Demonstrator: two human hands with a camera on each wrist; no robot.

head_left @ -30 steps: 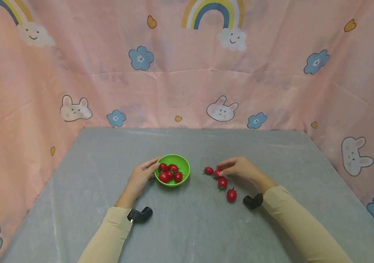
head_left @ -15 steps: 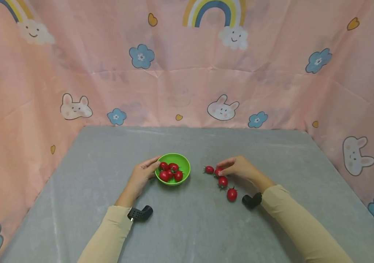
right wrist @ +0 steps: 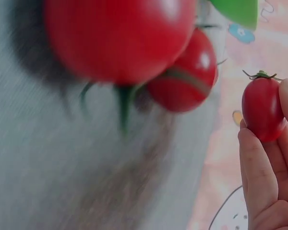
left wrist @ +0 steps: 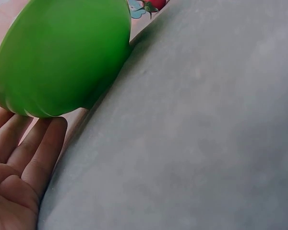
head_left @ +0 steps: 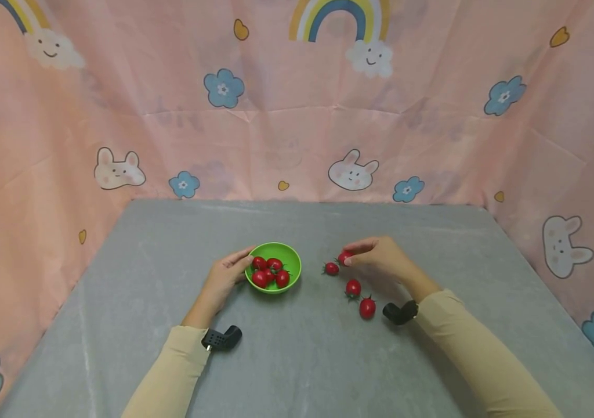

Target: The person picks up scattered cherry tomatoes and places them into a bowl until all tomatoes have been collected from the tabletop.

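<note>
My left hand grips the left side of a green bowl, thumb at the rim and fingers against the outer wall, as the left wrist view also shows. Inside the bowl lie several red cherry tomatoes. Between thumb and fingers, my right hand pinches another cherry tomato with its green stem cap upward, raised off the table in the right wrist view. Just left of it on the table is a loose tomato. Two more, a middle tomato and a nearer tomato, lie toward me.
The grey table carries the bowl and the loose tomatoes. Behind it and at both sides hangs a pink printed curtain. Black wrist cameras stick out at the left cuff and the right cuff.
My right hand has lifted its tomato up and slightly away from the row, leaving a gap between the remaining ones. The left hand and bowl stay in place.
</note>
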